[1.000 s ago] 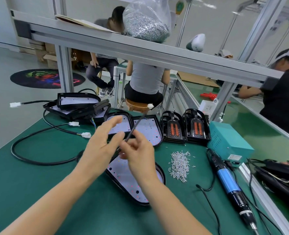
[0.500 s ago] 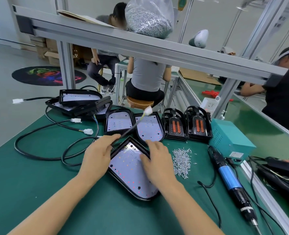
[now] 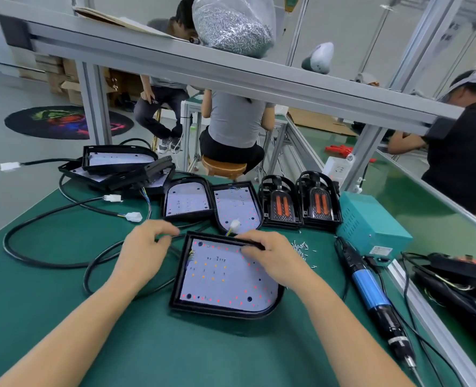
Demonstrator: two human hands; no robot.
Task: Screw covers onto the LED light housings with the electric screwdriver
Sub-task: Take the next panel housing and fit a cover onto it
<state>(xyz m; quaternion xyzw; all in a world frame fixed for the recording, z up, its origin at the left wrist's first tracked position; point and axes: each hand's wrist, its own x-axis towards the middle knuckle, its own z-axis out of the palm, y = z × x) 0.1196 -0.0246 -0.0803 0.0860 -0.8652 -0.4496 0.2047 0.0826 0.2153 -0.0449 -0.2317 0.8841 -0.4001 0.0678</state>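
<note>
The black plastic LED light housing (image 3: 225, 277), with its white LED board facing up, lies flat on the green work mat (image 3: 63, 317) and serves as the reference point below.

Left hand (image 3: 144, 252): positioned just beside the housing's left edge, at its far left corner. The fingers are curled and the fingertips pinch a thin black cable (image 3: 97, 263) that loops over the mat to the left of the housing.

Right hand (image 3: 273, 261): rests on the far right part of the housing. The fingers are curled over the far rim and grip it.

A small white wire connector (image 3: 234, 226) stands just beyond the housing's far rim, between the two hands.

The electric screwdriver (image 3: 370, 291), with a blue and black barrel, lies on the mat to the right of the housing, untouched, tip pointing toward the near edge. A scatter of small silver screws (image 3: 302, 248) lies between the housing and the screwdriver, partly hidden by the right hand. A teal metal power supply box (image 3: 370, 222) sits beyond the screwdriver, to the far right of the housing.

Beyond the housing, two further open housings (image 3: 211, 202) lie side by side, and two black covers with orange inserts (image 3: 301, 205) stand to their right. A stack of black housings (image 3: 119, 169) lies to the far left.
</note>
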